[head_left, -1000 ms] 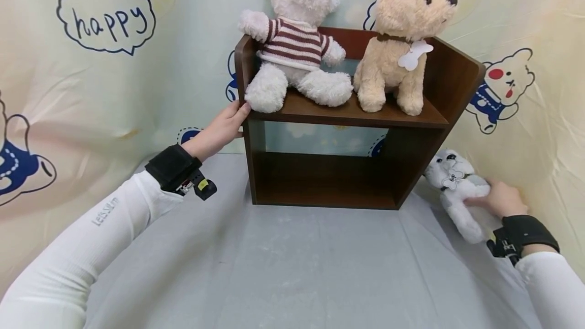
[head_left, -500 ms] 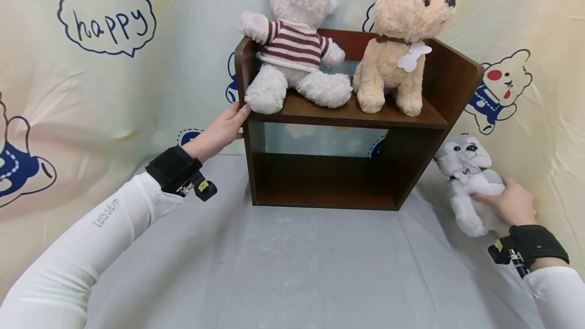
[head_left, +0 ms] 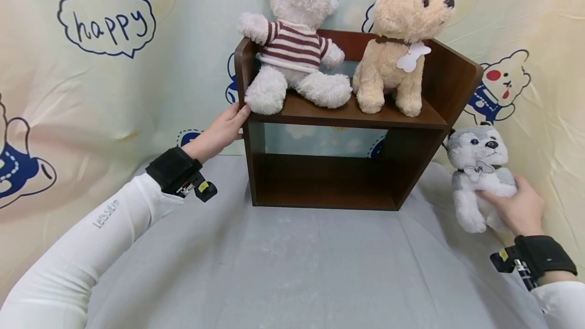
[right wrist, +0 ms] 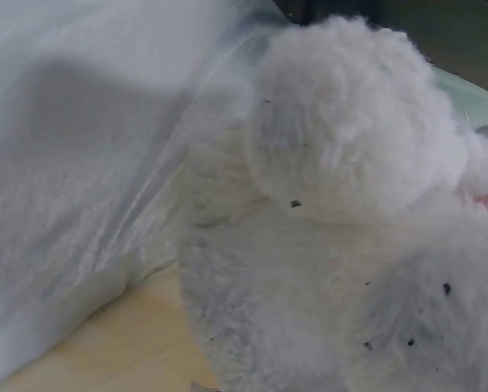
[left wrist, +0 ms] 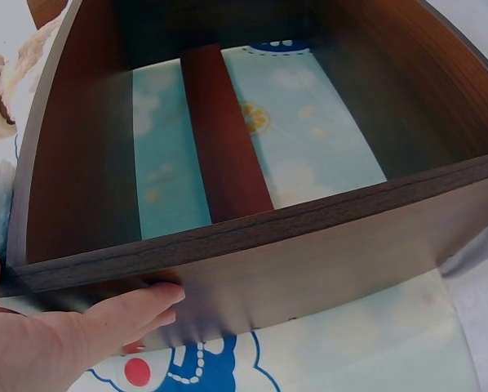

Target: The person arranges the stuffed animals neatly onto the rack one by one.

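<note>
A dark brown wooden shelf with two levels stands on the grey cloth. My left hand holds its left side panel, thumb at the front edge; in the left wrist view the fingers lie along the panel's outer face. Right of the shelf, my right hand grips a grey and white plush dog with a bone-shaped tag. The plush dog is upright, facing right. Its white fur fills much of the right wrist view, where nearly all of that hand is hidden.
On the upper level sit a white teddy bear in a striped sweater and a beige plush dog. The shelf's right panel slants outward in view. A printed curtain hangs behind; grey cloth spreads in front.
My right hand has lifted the plush dog and shifted it to the right, turning it from leaning left to upright. My left hand has stayed at the shelf.
</note>
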`<state>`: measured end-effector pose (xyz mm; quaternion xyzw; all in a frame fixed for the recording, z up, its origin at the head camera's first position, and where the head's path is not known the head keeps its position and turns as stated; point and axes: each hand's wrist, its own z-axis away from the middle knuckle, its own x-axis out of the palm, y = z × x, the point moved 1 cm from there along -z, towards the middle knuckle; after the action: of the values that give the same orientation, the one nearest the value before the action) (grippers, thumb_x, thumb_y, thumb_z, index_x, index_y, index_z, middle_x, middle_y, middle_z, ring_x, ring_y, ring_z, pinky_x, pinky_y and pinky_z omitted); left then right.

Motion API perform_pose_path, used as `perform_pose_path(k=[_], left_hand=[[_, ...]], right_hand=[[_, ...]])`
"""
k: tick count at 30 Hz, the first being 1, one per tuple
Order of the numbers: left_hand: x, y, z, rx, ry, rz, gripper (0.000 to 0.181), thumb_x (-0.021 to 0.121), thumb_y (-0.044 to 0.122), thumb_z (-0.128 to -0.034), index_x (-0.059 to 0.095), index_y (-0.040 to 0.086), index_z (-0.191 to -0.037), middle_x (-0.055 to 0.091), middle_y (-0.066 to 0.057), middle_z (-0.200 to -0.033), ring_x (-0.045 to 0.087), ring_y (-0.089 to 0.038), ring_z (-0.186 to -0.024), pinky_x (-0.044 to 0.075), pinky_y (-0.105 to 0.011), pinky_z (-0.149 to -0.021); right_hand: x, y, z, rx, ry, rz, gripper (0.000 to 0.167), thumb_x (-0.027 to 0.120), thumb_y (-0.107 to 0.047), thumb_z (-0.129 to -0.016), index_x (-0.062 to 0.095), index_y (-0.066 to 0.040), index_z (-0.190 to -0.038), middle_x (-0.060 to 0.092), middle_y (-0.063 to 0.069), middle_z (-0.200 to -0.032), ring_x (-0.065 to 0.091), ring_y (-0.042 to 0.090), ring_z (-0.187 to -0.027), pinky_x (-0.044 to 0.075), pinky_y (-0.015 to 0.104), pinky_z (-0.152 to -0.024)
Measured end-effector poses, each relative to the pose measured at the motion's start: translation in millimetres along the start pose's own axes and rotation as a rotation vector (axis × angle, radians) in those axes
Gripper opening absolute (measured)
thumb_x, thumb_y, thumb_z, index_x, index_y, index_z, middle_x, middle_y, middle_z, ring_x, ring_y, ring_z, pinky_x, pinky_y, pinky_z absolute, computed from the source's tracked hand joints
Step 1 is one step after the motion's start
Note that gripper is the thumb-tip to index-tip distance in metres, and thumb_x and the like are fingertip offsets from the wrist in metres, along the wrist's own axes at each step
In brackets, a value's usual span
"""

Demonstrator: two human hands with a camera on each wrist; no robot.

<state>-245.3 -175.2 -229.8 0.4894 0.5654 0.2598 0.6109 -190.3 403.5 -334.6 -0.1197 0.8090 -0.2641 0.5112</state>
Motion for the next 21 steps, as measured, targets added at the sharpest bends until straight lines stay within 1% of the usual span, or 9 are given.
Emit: perform_pose_path(k=[4,6,7,8,10,12,13,15,21], left_hand=[[0.3,0.5,0.7,-0.006,0.004,0.002,0.061,0.026,0.039,-0.0991,0.005,0.007,-0.146,0.016,-0.014,-0.149,0.023,-0.029,-0.133,0.029,-0.053,-0.101],[0.5,0.7,0.8,-0.008,0.008,0.001,0.060,0.026,0.038,-0.0991,0.006,0.006,-0.146,0.016,-0.015,-0.149,0.023,-0.030,-0.133,0.029,-0.053,-0.100],[0.7,0.9,0.9,-0.009,0.010,0.000,0.060,0.027,0.038,-0.0991,0.006,0.006,-0.146,0.016,-0.015,-0.149,0.023,-0.030,-0.133,0.029,-0.053,-0.100],[0.9,1.1,0.8,-0.010,0.011,-0.001,0.060,0.027,0.038,-0.0992,0.006,0.006,-0.146,0.016,-0.015,-0.149,0.024,-0.030,-0.133,0.029,-0.053,-0.100],[1.4,1.7,0.9,-0.009,0.014,0.001,0.060,0.026,0.038,-0.0993,0.006,0.006,-0.146,0.017,-0.015,-0.149,0.024,-0.030,-0.133,0.030,-0.053,-0.100],[1.7,2.0,0.8,-0.008,0.014,0.002,0.059,0.026,0.037,-0.0994,0.006,0.006,-0.146,0.017,-0.015,-0.149,0.024,-0.030,-0.133,0.030,-0.053,-0.100],[1.8,2.2,0.7,-0.005,0.013,0.005,0.059,0.026,0.037,-0.0995,0.006,0.006,-0.146,0.016,-0.016,-0.149,0.023,-0.031,-0.133,0.029,-0.053,-0.100],[1.7,2.3,0.4,-0.001,0.013,0.009,0.059,0.026,0.036,-0.0996,0.005,0.006,-0.146,0.016,-0.016,-0.149,0.022,-0.031,-0.134,0.029,-0.054,-0.100],[1.4,2.9,0.1,0.000,0.011,0.010,0.059,0.026,0.036,-0.0996,0.004,0.006,-0.146,0.015,-0.017,-0.149,0.022,-0.032,-0.134,0.028,-0.055,-0.100]], right_hand=[[-1,-2,4.4,0.007,0.045,-0.031,0.072,0.071,-0.030,-0.077,0.039,0.009,-0.128,0.047,0.034,-0.116,0.043,0.043,-0.096,0.029,0.030,-0.064],[-1,-3,6.7,0.010,0.074,-0.052,0.072,0.072,-0.028,-0.076,0.040,0.007,-0.129,0.048,0.031,-0.116,0.044,0.033,-0.091,0.028,0.026,-0.063],[-1,-2,7.9,0.017,0.089,-0.061,0.072,0.073,-0.027,-0.075,0.040,0.006,-0.129,0.049,0.029,-0.115,0.045,0.025,-0.088,0.028,0.025,-0.063],[-1,-2,9.2,0.027,0.104,-0.075,0.072,0.074,-0.026,-0.074,0.041,0.005,-0.130,0.050,0.025,-0.113,0.044,0.017,-0.084,0.028,0.024,-0.063],[-1,-2,11.9,0.055,0.130,-0.100,0.072,0.075,-0.025,-0.073,0.042,0.003,-0.130,0.051,0.012,-0.106,0.039,0.003,-0.078,0.029,0.022,-0.063],[-1,-2,15.1,0.085,0.143,-0.120,0.073,0.076,-0.025,-0.072,0.042,0.001,-0.131,0.049,0.000,-0.100,0.034,-0.006,-0.076,0.029,0.020,-0.064],[-1,-3,16.9,0.101,0.148,-0.136,0.073,0.076,-0.025,-0.072,0.042,0.000,-0.132,0.046,-0.006,-0.097,0.033,-0.008,-0.075,0.029,0.020,-0.064],[-1,-3,20.2,0.131,0.148,-0.160,0.073,0.076,-0.026,-0.073,0.042,-0.002,-0.133,0.043,-0.014,-0.095,0.034,-0.008,-0.075,0.030,0.019,-0.065],[0,-7,29.3,0.204,0.172,-0.235,0.070,0.076,-0.024,-0.072,0.043,-0.010,-0.133,0.040,-0.024,-0.092,0.037,-0.008,-0.077,0.031,0.016,-0.068]])
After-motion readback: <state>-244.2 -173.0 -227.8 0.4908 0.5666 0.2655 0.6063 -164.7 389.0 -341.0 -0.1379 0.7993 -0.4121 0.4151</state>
